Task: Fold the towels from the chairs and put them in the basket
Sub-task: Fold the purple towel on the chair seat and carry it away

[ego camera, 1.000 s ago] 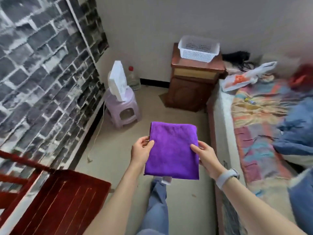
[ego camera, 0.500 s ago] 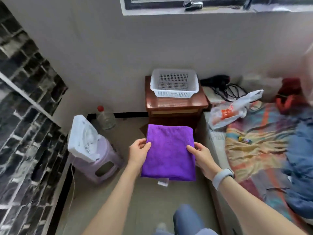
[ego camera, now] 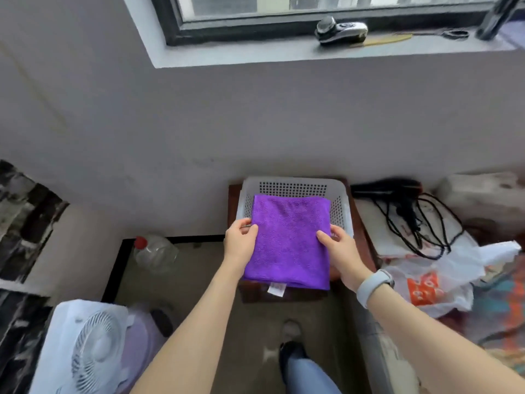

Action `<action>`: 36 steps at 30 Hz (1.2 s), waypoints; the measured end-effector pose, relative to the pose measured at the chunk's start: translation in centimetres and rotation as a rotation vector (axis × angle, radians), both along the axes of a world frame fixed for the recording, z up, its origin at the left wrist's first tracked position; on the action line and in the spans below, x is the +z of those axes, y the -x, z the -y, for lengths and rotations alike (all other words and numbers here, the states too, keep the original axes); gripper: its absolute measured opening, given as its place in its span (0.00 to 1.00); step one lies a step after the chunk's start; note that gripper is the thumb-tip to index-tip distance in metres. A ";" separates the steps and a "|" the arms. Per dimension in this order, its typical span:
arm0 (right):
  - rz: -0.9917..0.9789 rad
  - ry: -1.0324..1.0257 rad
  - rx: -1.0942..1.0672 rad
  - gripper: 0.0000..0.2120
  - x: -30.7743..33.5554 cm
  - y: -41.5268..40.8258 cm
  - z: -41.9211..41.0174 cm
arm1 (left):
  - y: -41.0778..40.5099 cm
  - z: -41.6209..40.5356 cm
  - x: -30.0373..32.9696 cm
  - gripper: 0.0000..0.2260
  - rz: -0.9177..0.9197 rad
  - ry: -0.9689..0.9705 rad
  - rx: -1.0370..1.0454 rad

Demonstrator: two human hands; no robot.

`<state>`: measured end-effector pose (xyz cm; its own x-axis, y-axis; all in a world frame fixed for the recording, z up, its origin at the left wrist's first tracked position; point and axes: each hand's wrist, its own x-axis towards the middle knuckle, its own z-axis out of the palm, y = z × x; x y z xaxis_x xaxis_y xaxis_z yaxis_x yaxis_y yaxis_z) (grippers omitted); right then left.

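Both hands pinch one folded purple towel (ego camera: pixel 288 241) by its side edges at the centre of the frame: the left hand (ego camera: pixel 240 243) has its thumb on top at the left edge, the right hand (ego camera: pixel 339 247) has its thumb on top at the right edge, the other fingers curled beneath. The towel lies flat, its far half over the opening of the one white perforated basket (ego camera: pixel 295 186), its near edge with a white label jutting past the basket's front rim. The basket stands on a dark wooden surface (ego camera: pixel 359 228), against the wall. Open floor (ego camera: pixel 199 280) lies lower centre. Lower left stand one white fan (ego camera: pixel 85 348) and one clear bottle (ego camera: pixel 154 253); right of the basket lie one black hairdryer (ego camera: pixel 397 187) and one white plastic bag (ego camera: pixel 443 282).
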<state>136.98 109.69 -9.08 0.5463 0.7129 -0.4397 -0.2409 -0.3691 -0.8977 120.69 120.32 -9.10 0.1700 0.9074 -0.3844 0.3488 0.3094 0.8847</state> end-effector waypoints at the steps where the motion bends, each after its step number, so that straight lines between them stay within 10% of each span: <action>1: 0.022 0.006 0.003 0.09 -0.5 -1.2 -2.1 | -1.5 -2.3 -0.4 0.12 -0.022 -0.004 -0.002; 18: -0.165 0.257 0.158 0.13 -13.6 -6.0 -13.0 | -7.9 -10.0 -10.4 0.21 -0.568 -0.142 -0.270; 21: 0.230 0.386 0.224 0.21 -14.3 -6.0 -13.3 | -7.7 -9.9 -11.4 0.30 -0.784 -0.413 -0.738; 25: 0.911 0.360 0.709 0.34 -14.3 -5.8 -11.5 | -6.9 -10.8 -13.1 0.43 -0.955 -0.269 -1.079; 29: 1.050 0.451 1.159 0.36 -15.7 -7.1 -10.7 | -7.5 -11.5 -13.9 0.45 -0.991 -0.200 -1.111; 36: 1.139 0.469 1.249 0.37 -16.3 -8.1 -13.6 | -7.8 -11.4 -14.6 0.43 -1.027 -0.262 -0.977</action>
<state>145.10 123.32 -25.33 -0.0265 0.8446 -0.5348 0.9812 -0.0802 -0.1754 128.46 131.72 -23.71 0.5085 0.6544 -0.5597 0.8281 -0.5497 0.1096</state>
